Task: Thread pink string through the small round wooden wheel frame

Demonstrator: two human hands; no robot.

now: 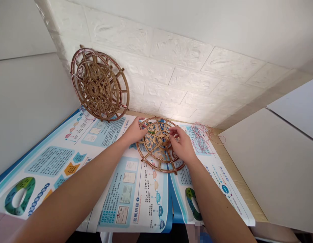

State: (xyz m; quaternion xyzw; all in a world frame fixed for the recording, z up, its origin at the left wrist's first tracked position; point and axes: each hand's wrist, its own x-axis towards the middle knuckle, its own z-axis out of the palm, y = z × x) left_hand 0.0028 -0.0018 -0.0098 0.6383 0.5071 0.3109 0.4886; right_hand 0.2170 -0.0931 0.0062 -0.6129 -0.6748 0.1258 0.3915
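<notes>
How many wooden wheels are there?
2. One wheel leans against the wall at back left; the other wheel lies flat on the posters, touched by the left hand and right hand.

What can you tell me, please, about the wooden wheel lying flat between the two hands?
The wooden wheel is a round, brown openwork disc with a hub, spokes and scrollwork. It lies flat on the printed posters. The left hand touches its far-left rim; the right hand rests over its right side, fingers near the hub.
</notes>
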